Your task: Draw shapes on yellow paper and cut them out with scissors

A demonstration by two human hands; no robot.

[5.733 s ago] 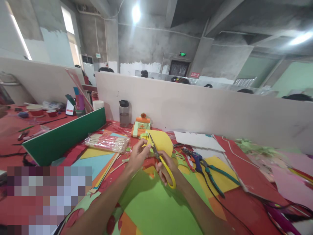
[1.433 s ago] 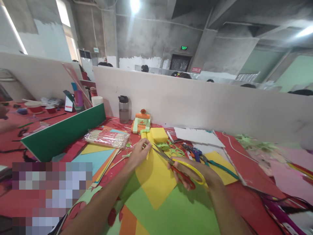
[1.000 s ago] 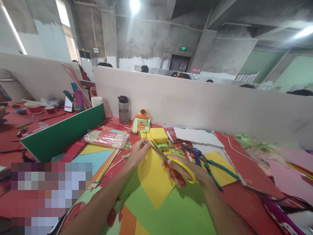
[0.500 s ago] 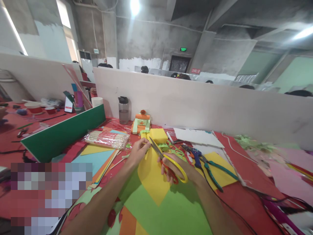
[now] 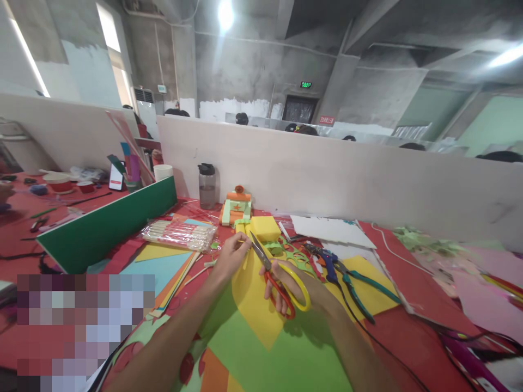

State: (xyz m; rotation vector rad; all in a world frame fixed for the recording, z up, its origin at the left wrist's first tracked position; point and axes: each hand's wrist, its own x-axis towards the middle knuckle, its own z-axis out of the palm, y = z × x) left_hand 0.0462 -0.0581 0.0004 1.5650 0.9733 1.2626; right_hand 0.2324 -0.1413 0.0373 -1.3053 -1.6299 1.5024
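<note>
My right hand (image 5: 283,275) grips scissors (image 5: 260,253) with one yellow and one red handle loop. The blades point away from me and to the left, their tips beside the fingers of my left hand (image 5: 232,256). That hand is closed in a pinch; what lies between its fingertips is too small to make out. Below both hands, a yellow paper sheet (image 5: 259,307) rests on a larger green sheet (image 5: 281,356). Just beyond the blades sits a yellow block (image 5: 265,227). An orange and light green paper model (image 5: 237,207) stands behind it.
Wrapped sticks (image 5: 180,234) and coloured sheets (image 5: 155,272) lie to the left, by a green board (image 5: 110,220). A bottle (image 5: 207,186) stands against the white partition (image 5: 318,169). To the right are a blue glue gun (image 5: 330,265), teal-handled pliers (image 5: 355,296) and green paper scraps (image 5: 296,258).
The scissor loops have spread farther apart in my right hand, the red one dropping toward me. My left hand stays pinched in nearly the same place.
</note>
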